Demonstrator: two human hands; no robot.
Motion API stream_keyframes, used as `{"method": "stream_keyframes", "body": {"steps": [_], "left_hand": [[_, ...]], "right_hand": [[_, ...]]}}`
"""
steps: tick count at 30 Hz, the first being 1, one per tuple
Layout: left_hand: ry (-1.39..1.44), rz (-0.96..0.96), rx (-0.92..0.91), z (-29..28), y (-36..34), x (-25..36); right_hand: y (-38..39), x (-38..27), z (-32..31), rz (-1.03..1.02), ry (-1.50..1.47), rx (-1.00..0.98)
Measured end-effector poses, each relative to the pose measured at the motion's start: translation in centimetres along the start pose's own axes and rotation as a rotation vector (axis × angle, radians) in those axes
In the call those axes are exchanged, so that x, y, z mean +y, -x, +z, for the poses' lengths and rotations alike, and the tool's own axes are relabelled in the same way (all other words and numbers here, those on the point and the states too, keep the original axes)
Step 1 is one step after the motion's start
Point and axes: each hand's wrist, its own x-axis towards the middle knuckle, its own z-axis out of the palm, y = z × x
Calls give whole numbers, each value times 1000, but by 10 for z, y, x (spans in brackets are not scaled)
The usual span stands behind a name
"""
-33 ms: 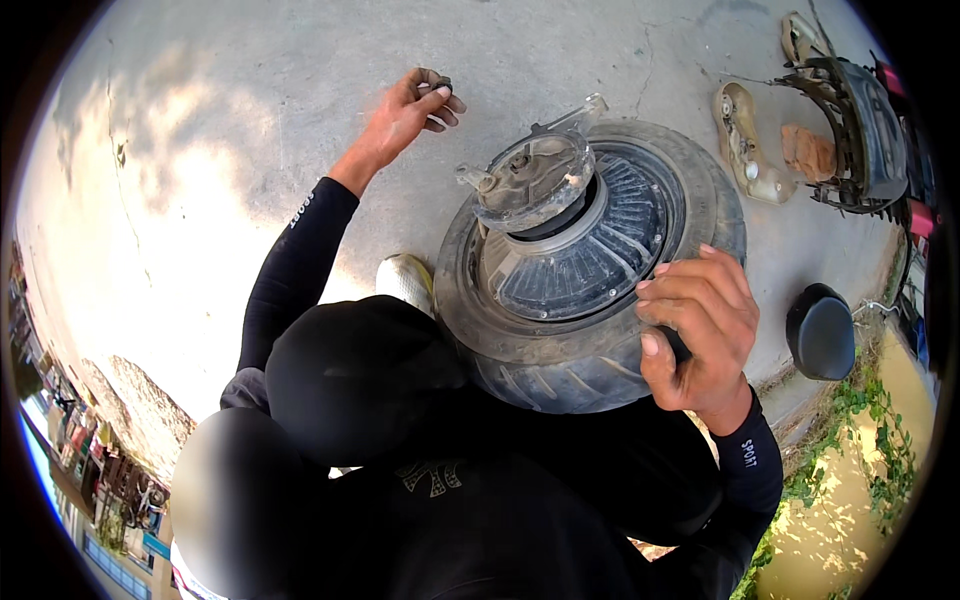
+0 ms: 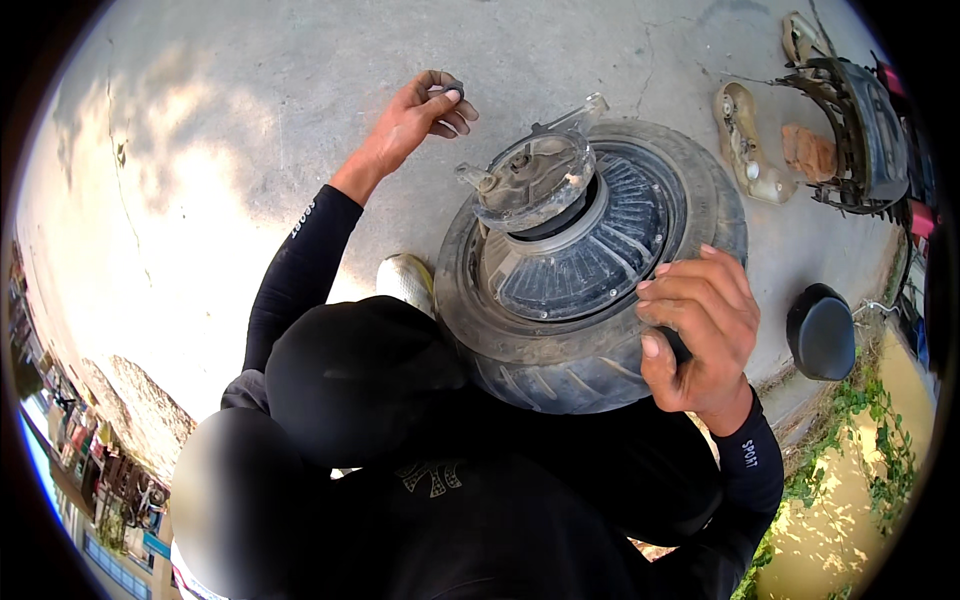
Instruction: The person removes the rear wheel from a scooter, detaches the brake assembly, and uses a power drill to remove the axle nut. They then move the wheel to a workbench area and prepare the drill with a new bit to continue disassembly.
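A worn tyre (image 2: pixel 530 385) on a dark, ribbed hub wheel (image 2: pixel 570 270) lies tilted in front of me. Over the hub's centre sits a dirty round metal brake plate (image 2: pixel 535 180), with lugs at its edge and an arm pointing away. Beyond it to the left, my left hand (image 2: pixel 420 110) is held out over the ground. Its thumb and forefinger pinch a small dark piece (image 2: pixel 455 88), too small to name. My right hand (image 2: pixel 705 325) is at the tyre's right side, fingers curled by the tread. A black shape (image 2: pixel 677 345) shows between thumb and fingers, mostly hidden.
Concrete ground (image 2: pixel 250 120) surrounds the wheel. To the right are a dirty beige moulded part (image 2: pixel 745 150), a brick (image 2: pixel 808 153), a black frame-like vehicle part (image 2: pixel 870 130) and a dark round-topped object (image 2: pixel 822 332). Plants (image 2: pixel 870 430) grow by a yellow wall. My shoe (image 2: pixel 405 280) is beside the tyre.
My left hand has shifted slightly to the right, still pinching the small dark piece. The wheel and my right hand have not visibly moved.
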Motion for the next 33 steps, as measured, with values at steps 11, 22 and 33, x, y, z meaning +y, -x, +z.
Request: {"method": "stream_keyframes", "body": {"steps": [11,22,33], "left_hand": [[-234,156,-372,43,14,119],[83,-168,-179,38,11,63],[-69,32,-251,44,21,39]], "right_hand": [[12,8,5,-18,-79,122],[19,11,8,-44,-44,126],[21,11,6,-67,-14,85]]}}
